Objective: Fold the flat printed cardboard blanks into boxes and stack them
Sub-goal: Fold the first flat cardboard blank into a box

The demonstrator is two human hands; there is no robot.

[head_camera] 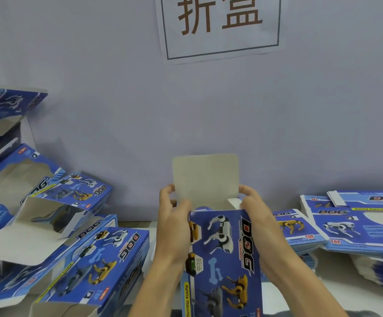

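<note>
Both hands, left (174, 221) and right (258, 221), grip box (226, 259) sides, steadying it; flap (205, 179) upright (ready for tuck-in).

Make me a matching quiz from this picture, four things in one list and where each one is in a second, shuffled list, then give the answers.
Things:
1. box in hand
2. flat blanks
3. folded boxes
4. paper sign

Places:
A. on the wall, top centre
B. piled at the left
C. stacked at the right
D. held between the left hand and right hand, grey flap up

Pairs: 1-D, 2-C, 3-B, 4-A
</note>
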